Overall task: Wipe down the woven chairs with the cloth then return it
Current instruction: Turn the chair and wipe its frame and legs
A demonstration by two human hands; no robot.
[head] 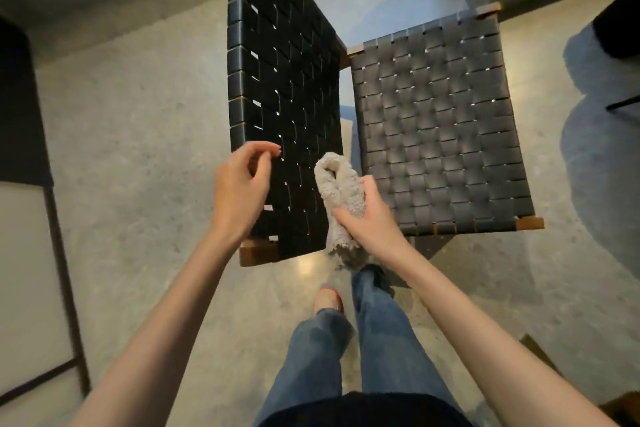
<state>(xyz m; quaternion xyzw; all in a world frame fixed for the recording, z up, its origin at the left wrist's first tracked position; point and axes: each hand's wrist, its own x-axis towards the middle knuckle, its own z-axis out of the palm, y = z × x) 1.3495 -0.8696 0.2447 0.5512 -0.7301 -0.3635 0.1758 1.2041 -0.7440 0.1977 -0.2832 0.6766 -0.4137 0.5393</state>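
Here, the right hand (372, 222) grips a fluffy off-white cloth (341, 184), its fingers (367, 185) curled round the middle. The folded cloth stands over the gap between a black woven panel (277, 80) and a grey woven seat (440, 128). The left hand (240, 187) hovers at the panel's near left edge, fingers loosely curled, holding nothing. Jeans (381, 340) show above the floor (138, 114).

cloth (341, 184): fluffy, off-white, bunched into a loop; gripped in right hand (370, 218), loop end poking up past the thumb, tail hanging below the palm. black woven panel (277, 80): wood-cornered, just ahead of left hand (242, 191), behind the cloth. dark grey woven seat (440, 128): flat, wood corners, beyond right hand.
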